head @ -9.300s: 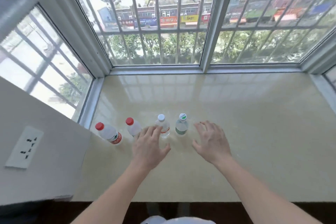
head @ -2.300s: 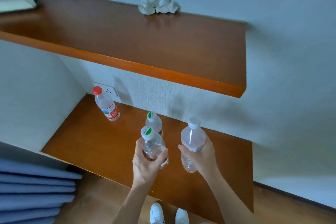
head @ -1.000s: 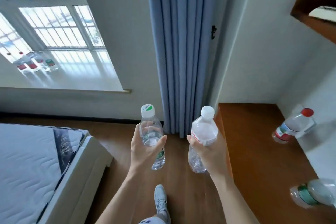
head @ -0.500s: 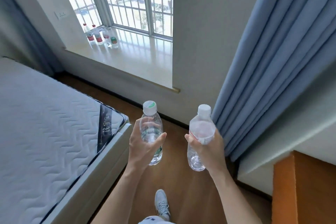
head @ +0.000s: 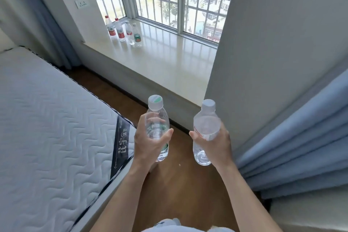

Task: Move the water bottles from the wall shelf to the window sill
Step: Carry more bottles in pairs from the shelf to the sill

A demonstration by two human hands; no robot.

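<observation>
My left hand (head: 149,142) grips a clear water bottle with a green-marked white cap (head: 156,117), held upright above the wooden floor. My right hand (head: 216,142) grips a second clear bottle with a plain white cap (head: 206,118), also upright. The cream window sill (head: 169,66) lies ahead, past the floor gap. Several bottles (head: 123,31) stand in a row at its far left corner, two with red caps. The wall shelf is out of view.
A white quilted mattress (head: 47,128) fills the left side. Blue curtains (head: 301,147) hang at the right beside a white wall pier (head: 273,43). A strip of wooden floor (head: 180,184) runs between bed and curtain toward the sill. Barred windows (head: 178,2) stand behind the sill.
The view has swung further toward the window, and the sill is nearer and more central. Both hands still hold their bottles upright in the same pose. The shelf edge has left the frame.
</observation>
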